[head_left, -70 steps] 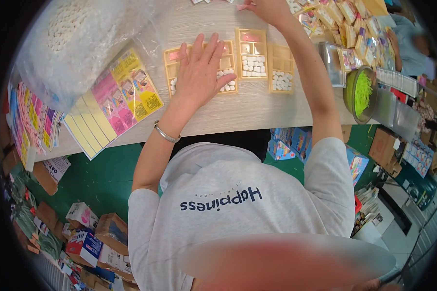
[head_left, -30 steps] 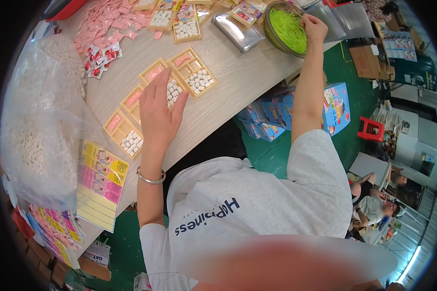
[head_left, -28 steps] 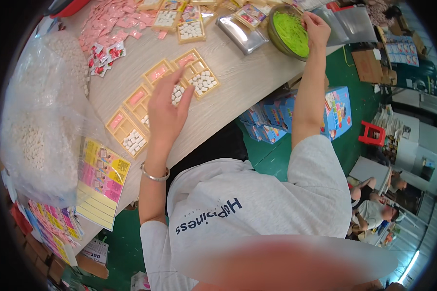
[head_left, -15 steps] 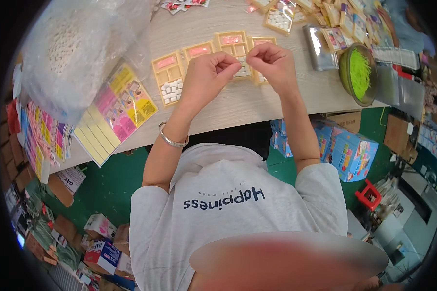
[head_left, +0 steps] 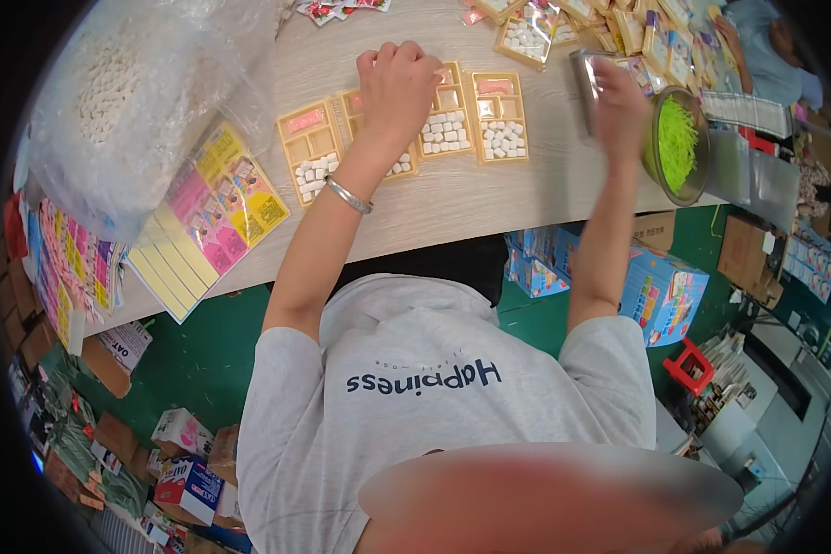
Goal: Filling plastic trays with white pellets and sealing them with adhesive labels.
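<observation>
One strip of bare worktop (head_left: 489, 205) runs between its curving near edge and a row of four cream trays (head_left: 511, 108); a printed sheet (head_left: 208, 226) overhangs that edge at the left. White pieces (head_left: 503, 140) fill the trays' nearer compartments, and pink sachets (head_left: 495, 86) show in farther ones. A wider stretch separates the rightmost tray from a bowl (head_left: 653, 162) of green shreds (head_left: 678, 148). At the left bulges a clear plastic bag (head_left: 157, 102). Near the bowl, the right hand (head_left: 621, 109) is blurred and narrow; whether it holds anything cannot be told. The left hand (head_left: 399, 97) arches over the second and third trays, fingers curled, its grasp hidden. Farthest, at the right, lie heaped packed trays (head_left: 526, 40).
</observation>
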A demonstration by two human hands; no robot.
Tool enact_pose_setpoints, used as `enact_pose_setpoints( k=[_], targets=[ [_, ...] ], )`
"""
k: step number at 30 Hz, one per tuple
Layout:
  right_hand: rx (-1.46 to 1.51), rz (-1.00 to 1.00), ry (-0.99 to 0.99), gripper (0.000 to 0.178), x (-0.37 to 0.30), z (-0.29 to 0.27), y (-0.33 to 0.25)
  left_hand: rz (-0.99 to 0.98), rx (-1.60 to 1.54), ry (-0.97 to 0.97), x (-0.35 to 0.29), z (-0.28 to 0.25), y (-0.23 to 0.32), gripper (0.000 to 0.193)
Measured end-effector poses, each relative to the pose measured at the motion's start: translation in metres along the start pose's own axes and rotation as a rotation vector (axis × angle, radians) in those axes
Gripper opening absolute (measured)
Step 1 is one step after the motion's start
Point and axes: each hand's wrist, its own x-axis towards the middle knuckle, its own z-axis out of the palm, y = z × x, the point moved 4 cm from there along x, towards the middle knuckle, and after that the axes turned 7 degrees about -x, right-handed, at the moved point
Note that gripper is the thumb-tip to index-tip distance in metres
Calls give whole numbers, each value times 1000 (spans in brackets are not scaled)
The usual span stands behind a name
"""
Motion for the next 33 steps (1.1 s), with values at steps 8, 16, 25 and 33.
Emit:
enact_pose_setpoints(
  k=[8,16,25,33],
  targets=[
    [-984,726,-392,42,-15,-103,218,14,-99,-16,0,-17,-7,11],
    [-958,786,-326,32,-10,-107,205,-341,-243,123,-65,-103,-38,11],
    [-924,741,346,32,-22,-143,233,-356,-471,132,-82,-119,-27,14],
    [596,430,-26,11,22,-43,-11,-297,-871,94,-57,-93,15,21]
  ],
)
